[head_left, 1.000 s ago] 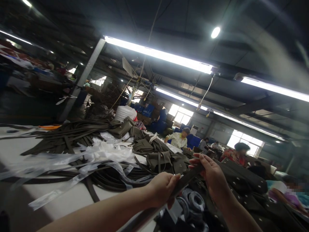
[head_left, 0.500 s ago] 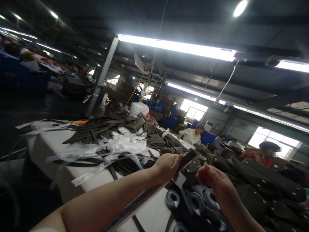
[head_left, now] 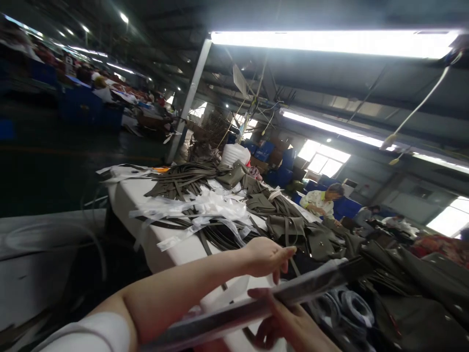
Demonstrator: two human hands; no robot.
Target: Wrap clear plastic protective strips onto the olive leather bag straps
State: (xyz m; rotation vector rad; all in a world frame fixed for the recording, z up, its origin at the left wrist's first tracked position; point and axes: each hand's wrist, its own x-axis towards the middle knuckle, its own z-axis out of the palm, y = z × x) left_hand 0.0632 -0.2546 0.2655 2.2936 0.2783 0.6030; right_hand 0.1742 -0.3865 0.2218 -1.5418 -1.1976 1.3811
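Plastic-wrapped strap sits clasped in the right hand, the left hand half-curled just beside; its length slants near-left to far-right.

Looking dim overall, getting hard white glare from the long lamp overhead and further light from a second lamp behind. Catching burnt-out daylight in the window at the back. Losing the floor on the left in deep shadow. Picking up pale sheen along the strip and slight blur on the right hand. Finding distant detail softening, upper-left detail smearing, outer edges looking stretched.
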